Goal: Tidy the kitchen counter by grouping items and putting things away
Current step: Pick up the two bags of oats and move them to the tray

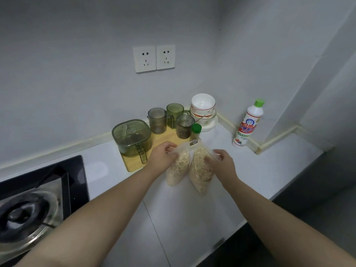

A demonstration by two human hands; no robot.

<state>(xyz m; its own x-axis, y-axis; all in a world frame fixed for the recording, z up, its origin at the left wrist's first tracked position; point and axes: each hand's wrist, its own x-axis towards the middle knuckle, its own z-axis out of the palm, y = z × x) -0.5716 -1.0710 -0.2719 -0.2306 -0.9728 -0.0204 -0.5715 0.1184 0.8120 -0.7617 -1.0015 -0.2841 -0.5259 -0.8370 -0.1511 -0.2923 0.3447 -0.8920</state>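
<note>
White counter (250,170), both arms outstretched, each hand's fingers (169,149) pinching an oat bag (202,170).

Relative to the tray (134,164): cups (169,118) on it, bowls (203,108) right, stove (34,205) left, bags (192,168) in front-right.
</note>
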